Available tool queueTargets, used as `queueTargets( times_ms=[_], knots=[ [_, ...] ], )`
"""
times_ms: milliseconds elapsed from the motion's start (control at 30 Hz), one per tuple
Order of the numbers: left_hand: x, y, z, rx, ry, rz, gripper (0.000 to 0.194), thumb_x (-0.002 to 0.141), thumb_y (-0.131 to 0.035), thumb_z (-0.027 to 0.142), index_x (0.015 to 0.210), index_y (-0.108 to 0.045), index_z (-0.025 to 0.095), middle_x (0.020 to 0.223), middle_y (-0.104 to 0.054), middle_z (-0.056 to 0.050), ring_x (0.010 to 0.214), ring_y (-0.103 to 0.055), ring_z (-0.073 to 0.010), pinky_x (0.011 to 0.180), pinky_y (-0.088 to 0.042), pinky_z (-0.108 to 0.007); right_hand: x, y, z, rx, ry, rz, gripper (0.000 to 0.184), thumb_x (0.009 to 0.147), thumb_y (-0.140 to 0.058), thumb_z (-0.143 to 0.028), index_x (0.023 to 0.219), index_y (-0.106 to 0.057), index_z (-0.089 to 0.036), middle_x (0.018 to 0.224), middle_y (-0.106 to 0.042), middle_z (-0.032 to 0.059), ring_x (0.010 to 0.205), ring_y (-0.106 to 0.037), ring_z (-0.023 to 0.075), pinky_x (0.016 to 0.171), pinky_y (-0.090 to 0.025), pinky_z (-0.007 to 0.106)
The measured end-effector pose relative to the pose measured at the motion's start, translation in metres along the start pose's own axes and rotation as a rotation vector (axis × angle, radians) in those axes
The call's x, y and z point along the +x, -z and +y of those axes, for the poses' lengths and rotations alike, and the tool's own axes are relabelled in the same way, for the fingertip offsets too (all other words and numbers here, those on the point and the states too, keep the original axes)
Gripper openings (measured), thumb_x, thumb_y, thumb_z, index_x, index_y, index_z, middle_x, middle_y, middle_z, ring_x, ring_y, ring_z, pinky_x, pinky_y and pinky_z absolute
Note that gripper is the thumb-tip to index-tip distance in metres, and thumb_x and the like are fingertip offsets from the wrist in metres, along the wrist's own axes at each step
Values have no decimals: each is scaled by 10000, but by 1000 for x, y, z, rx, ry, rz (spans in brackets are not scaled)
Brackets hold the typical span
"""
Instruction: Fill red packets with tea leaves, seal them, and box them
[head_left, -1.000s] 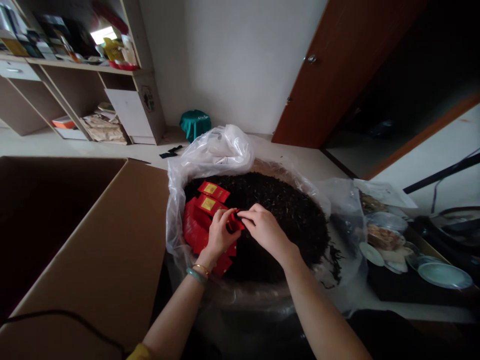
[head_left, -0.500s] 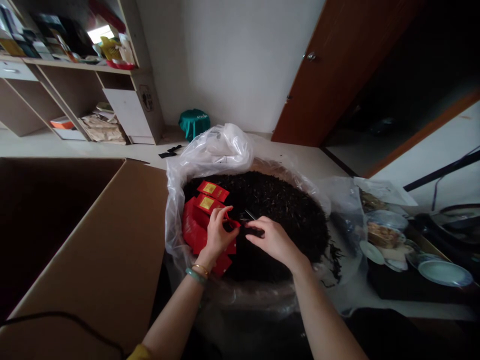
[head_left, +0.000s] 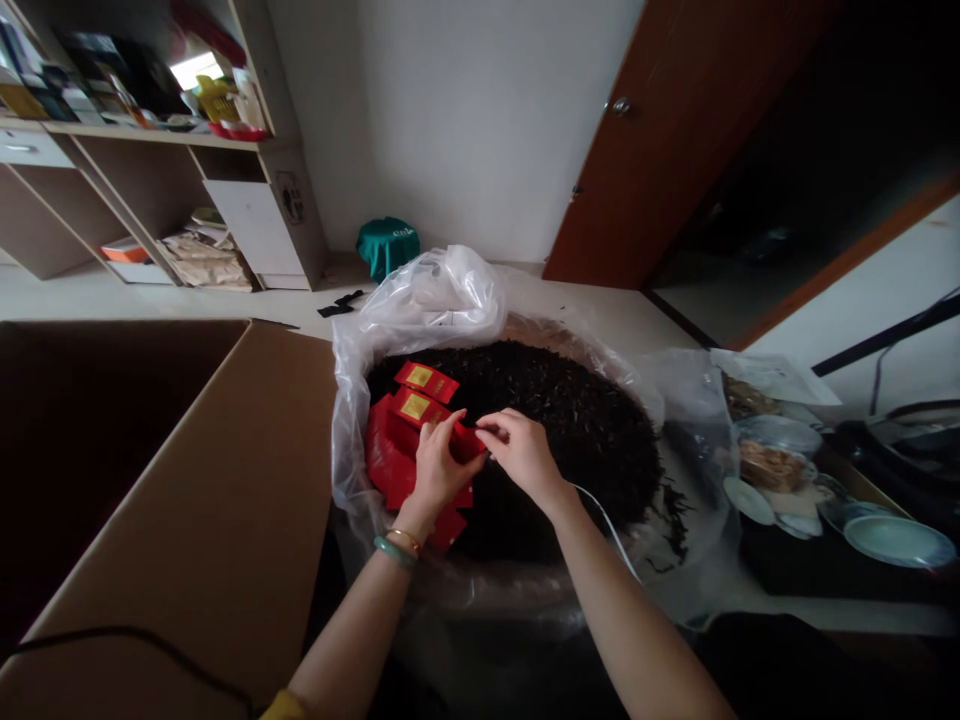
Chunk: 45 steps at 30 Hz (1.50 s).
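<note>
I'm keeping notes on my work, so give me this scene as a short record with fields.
left hand: holds a packet, small and red
right hand: fingers at the packet's edge, grip unclear
below: dark leaves in a clear bag
on the leaves: more red packets, two showing gold labels
left side: open carton
right side: tub, dish
behind: brown door, desk

No legible txt: white ltrs [head_left: 403, 232] on green cover [head_left: 386, 252] (blurred), print [head_left: 442, 387] on red pkts [head_left: 427, 382].

Left hand [head_left: 444, 462] and right hand [head_left: 519, 450] nearly meet, fingers bent.
</note>
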<state>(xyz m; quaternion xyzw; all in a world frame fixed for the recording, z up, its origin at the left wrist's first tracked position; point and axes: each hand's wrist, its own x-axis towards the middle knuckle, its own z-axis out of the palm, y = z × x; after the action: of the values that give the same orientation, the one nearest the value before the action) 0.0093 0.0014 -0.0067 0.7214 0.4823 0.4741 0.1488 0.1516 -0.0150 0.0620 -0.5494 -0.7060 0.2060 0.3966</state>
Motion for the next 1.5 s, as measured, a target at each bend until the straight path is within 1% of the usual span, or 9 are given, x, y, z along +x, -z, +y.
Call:
queueTargets(
  times_ms=[100,200,367,567,767,933,1033,1333,1500],
  knots=[
    [-1,-2,-3,-22,15,3,618,624,-765,235,1194,-532,183,1036,-652,-80,961,-576,-251,850,-499,-404,3,9,0,-13,3,-102,235,826,-563,-158,1021,-682,-213,900,-629,35,706,-624,136,676,-524,257],
    [-2,-5,-4,-78,18,-63,622,621,-742,167,1199,-512,171,1127,-641,-96,1015,-602,-245,890,-503,-394,7,16,-3,-227,0,-327,343,791,-666,-234,1134,-653,-239,921,-605,32,781,-614,154,720,-484,263],
    [-3,-5,-3,-121,78,-156,630,609,-750,176,1192,-514,177,1155,-641,-92,1039,-625,-242,892,-512,-363,18,15,-6,-417,-23,-517,122,783,-680,-207,901,-696,-179,858,-587,42,776,-595,152,689,-421,230],
    [-1,-2,0,-142,214,-215,575,610,-789,320,1122,-568,180,991,-702,-60,877,-670,-232,786,-530,-340,23,21,-2,-75,-144,-466,83,713,-703,-162,721,-621,-170,711,-621,-7,572,-584,114,563,-425,219],
    [3,0,1,-252,259,-58,423,600,-792,349,930,-592,175,861,-692,-16,795,-652,-187,734,-512,-281,20,45,12,266,-303,-264,178,696,-704,-300,728,-579,-178,631,-621,-16,596,-635,148,583,-506,261],
    [1,1,3,-236,268,-12,371,586,-785,342,810,-538,182,720,-628,31,665,-593,-139,630,-467,-234,9,44,2,34,-6,-224,267,726,-711,-274,985,-677,-221,979,-634,49,840,-623,164,682,-526,268],
    [0,2,2,-226,292,-56,380,552,-787,274,801,-513,192,683,-614,51,615,-574,-125,581,-438,-216,7,30,-12,-155,108,-343,395,746,-720,-247,1134,-654,-278,1042,-613,48,962,-609,190,839,-502,314],
    [2,1,1,-213,316,-115,433,553,-744,178,908,-497,199,763,-643,24,686,-625,-159,631,-472,-248,13,13,-13,-455,-45,-517,229,837,-642,-343,1026,-706,-231,1006,-631,61,863,-637,184,738,-461,256],
    [2,2,5,-219,287,-168,412,583,-733,202,923,-501,201,761,-645,25,671,-622,-149,622,-468,-242,13,11,-9,-431,-55,-624,292,881,-558,-438,961,-736,-221,990,-617,74,825,-628,171,731,-445,251]
  ],
)
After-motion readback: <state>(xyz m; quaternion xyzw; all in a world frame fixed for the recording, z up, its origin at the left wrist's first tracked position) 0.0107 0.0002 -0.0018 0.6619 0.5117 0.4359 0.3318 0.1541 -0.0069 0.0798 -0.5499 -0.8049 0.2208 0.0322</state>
